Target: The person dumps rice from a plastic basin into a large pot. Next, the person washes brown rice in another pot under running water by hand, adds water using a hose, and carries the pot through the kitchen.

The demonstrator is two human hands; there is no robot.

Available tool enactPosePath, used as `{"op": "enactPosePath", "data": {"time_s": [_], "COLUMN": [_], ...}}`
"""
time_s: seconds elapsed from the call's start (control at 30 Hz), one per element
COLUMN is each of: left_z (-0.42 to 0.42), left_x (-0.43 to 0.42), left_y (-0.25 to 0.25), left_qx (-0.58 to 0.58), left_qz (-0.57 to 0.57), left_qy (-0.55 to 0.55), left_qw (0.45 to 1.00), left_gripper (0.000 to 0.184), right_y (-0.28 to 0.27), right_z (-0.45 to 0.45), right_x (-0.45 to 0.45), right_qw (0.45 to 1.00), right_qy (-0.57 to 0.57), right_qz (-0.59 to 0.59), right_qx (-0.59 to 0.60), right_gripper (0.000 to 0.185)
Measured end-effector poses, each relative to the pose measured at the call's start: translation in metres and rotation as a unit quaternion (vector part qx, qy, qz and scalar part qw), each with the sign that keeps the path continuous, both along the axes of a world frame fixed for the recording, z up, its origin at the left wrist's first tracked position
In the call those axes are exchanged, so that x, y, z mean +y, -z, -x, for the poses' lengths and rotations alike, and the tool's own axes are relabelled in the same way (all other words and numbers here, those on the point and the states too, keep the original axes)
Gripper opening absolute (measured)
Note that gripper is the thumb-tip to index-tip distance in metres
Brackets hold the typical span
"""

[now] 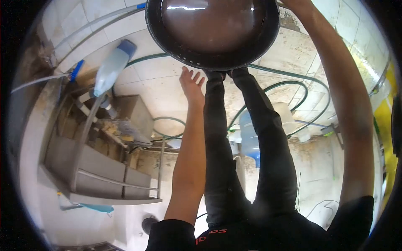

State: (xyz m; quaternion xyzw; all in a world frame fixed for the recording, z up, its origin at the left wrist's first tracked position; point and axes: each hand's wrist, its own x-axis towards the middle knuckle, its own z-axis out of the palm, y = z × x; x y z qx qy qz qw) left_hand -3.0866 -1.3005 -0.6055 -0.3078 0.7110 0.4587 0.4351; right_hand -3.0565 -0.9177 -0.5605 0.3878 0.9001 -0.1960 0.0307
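A large dark round pan (209, 65) is at the top of the head view, holding brownish, shiny liquid (213, 31). Its upper part is cut off by the frame edge. Just below its near rim is my left hand (192, 85), fingers spread, with nothing in them. It appears apart from the pan, though the depth is hard to judge. My right arm stretches up along the right side. Only the wrist end of my right hand (292, 3) shows beside the pan's right rim; its fingers are out of frame, so any grip is hidden.
A green hose (310, 79) loops over the stained tile floor around my legs. On the left, a plastic bottle (112, 67) lies near a metal rack (119, 182) and a grey box (134, 119). A blue container (250, 138) and a pale bucket (284, 119) stand by my legs.
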Motion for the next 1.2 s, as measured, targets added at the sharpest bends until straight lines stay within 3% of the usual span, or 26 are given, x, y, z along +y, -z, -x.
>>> {"op": "enactPosePath", "data": {"time_s": [0.07,0.13,0.2,0.23,0.33,0.4,0.5,0.6,0.7,0.8,0.9,1.0,1.1,1.2], "left_z": [0.005,0.004,0.0,-0.004,-0.011,-0.018,-0.026,-0.032,-0.041,-0.044,-0.042,-0.039,-0.039,-0.043], "left_x": [-0.009,-0.02,-0.035,-0.042,-0.063,-0.076,-0.094,-0.105,-0.109,-0.105,-0.102,-0.101,-0.101,-0.106], "left_y": [0.003,0.008,0.015,0.018,0.019,0.021,0.027,0.036,0.041,0.041,0.044,0.046,0.052,0.061], "left_qx": [0.0,-0.012,-0.028,-0.018,-0.043,-0.051,-0.064,-0.085,-0.083,-0.084,-0.085,-0.087,-0.086,-0.067], "left_qz": [-0.014,-0.014,0.003,0.022,0.04,0.048,0.043,0.052,0.044,0.035,0.027,0.022,0.012,-0.003], "left_qy": [-0.005,-0.015,-0.03,-0.066,-0.087,-0.087,-0.072,-0.085,-0.111,-0.116,-0.119,-0.127,-0.155,-0.182], "left_qw": [1.0,1.0,0.999,0.997,0.994,0.994,0.994,0.991,0.989,0.989,0.989,0.988,0.984,0.981], "left_gripper": [0.084,0.086,0.085,0.073,0.069,0.071,0.079,0.077,0.07,0.064,0.058,0.055,0.051,0.069], "right_y": [-0.015,0.043,0.078,0.081,0.097,0.121,0.141,0.236,0.162,0.105,0.129,0.117,0.122,0.12], "right_z": [0.019,0.001,-0.016,-0.013,0.027,0.023,0.013,-0.031,0.015,0.053,0.046,0.058,0.053,0.052], "right_x": [-0.014,-0.04,-0.081,-0.105,-0.123,-0.13,-0.131,-0.107,-0.125,-0.14,-0.135,-0.137,-0.143,-0.146], "right_qw": [0.981,0.945,0.918,0.923,0.835,0.831,0.866,0.856,0.842,0.823,0.817,0.78,0.792,0.793], "right_qy": [-0.03,-0.237,-0.303,-0.272,-0.255,-0.208,-0.269,-0.391,-0.252,-0.135,-0.088,-0.055,0.002,0.006], "right_qz": [0.17,0.21,0.224,0.214,0.315,0.336,0.325,0.324,0.378,0.421,0.402,0.479,0.47,0.498], "right_qx": [-0.089,-0.084,-0.126,-0.166,-0.373,-0.391,-0.269,-0.099,-0.291,-0.358,-0.404,-0.399,-0.391,-0.35], "right_gripper": [0.044,0.039,0.046,0.053,0.074,0.074,0.071,0.07,0.073,0.076,0.082,0.082,0.072,0.064]}}
